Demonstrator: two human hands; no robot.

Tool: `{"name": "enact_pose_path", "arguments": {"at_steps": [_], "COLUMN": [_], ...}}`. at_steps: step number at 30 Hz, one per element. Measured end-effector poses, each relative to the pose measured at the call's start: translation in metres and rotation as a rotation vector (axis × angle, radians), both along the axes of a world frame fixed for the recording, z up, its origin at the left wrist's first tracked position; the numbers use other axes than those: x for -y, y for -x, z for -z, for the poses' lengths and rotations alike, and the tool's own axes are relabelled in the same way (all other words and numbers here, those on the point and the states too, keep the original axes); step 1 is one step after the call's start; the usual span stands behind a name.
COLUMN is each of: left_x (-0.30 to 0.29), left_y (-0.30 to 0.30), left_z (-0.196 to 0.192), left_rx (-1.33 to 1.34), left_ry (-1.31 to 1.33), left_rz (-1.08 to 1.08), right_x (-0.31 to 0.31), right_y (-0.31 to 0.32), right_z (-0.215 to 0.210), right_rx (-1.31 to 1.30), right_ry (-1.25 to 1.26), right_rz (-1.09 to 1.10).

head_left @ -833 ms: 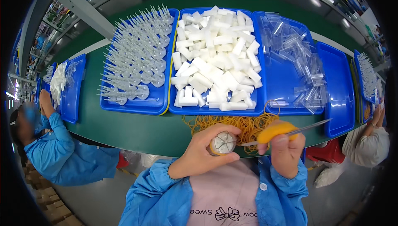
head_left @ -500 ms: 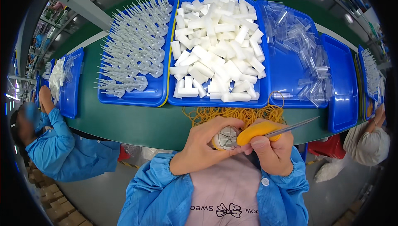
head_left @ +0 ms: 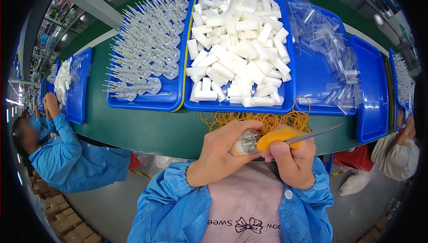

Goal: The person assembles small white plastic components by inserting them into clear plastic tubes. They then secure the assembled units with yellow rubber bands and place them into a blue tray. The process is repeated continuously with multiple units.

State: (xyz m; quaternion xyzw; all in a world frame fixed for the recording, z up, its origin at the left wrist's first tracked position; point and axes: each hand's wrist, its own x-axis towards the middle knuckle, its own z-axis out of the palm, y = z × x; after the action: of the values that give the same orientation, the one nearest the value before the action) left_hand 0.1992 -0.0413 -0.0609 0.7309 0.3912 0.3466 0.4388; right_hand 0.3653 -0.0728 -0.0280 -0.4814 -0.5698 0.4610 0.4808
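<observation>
1. Our left hand is curled around a small bundle of white pieces, gripping it just above our chest, at the near edge of the table.
2. Going back to the far left, we see a co-worker in a blue coat seated at the same table, hands raised near a blue tray that holds white parts.
3. Next comes a tray of clear pins, packed in rows with their tips pointing left.
4. Beside it, touching edge to edge, stands a tray of white blocks heaped loosely.
5. Just in front of that tray lies a tangle of orange rubber bands on the green surface, right behind our hands.
6. Our right hand is closed on a tool with an orange handle; its thin metal blade points right and slightly up. The handle's near end meets the bundle, so both hands touch around it.
7. Farther right is a tray of clear sleeves, scattered thinly.
8. Beyond it sits another blue tray; we cannot tell what it holds.
9. At the far right edge, a second co-worker in a pale top leans by the table.
</observation>
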Motion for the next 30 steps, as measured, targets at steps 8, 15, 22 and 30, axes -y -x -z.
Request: {"name": "enact_pose_path", "arguments": {"at_steps": [8,15,22,30], "left_x": [0.0,-0.003,-0.002,0.0], "left_y": [-0.001,0.005,0.008,0.007], "left_z": [0.008,-0.003,0.002,-0.002], "left_rx": [-0.066,0.043,0.106,0.039], "left_ry": [-0.094,0.046,0.006,-0.161], "left_rz": [-0.038,-0.018,-0.019,-0.055], "right_x": [-0.001,0.007,0.005,-0.007], "right_y": [-0.001,-0.007,-0.004,-0.003], "right_z": [0.007,0.018,0.01,-0.009], "right_rx": [0.023,-0.396,-0.345,-0.052], "right_ry": [0.129,0.129,0.095,-0.079], "right_rz": [0.027,0.211,0.164,-0.015]}}
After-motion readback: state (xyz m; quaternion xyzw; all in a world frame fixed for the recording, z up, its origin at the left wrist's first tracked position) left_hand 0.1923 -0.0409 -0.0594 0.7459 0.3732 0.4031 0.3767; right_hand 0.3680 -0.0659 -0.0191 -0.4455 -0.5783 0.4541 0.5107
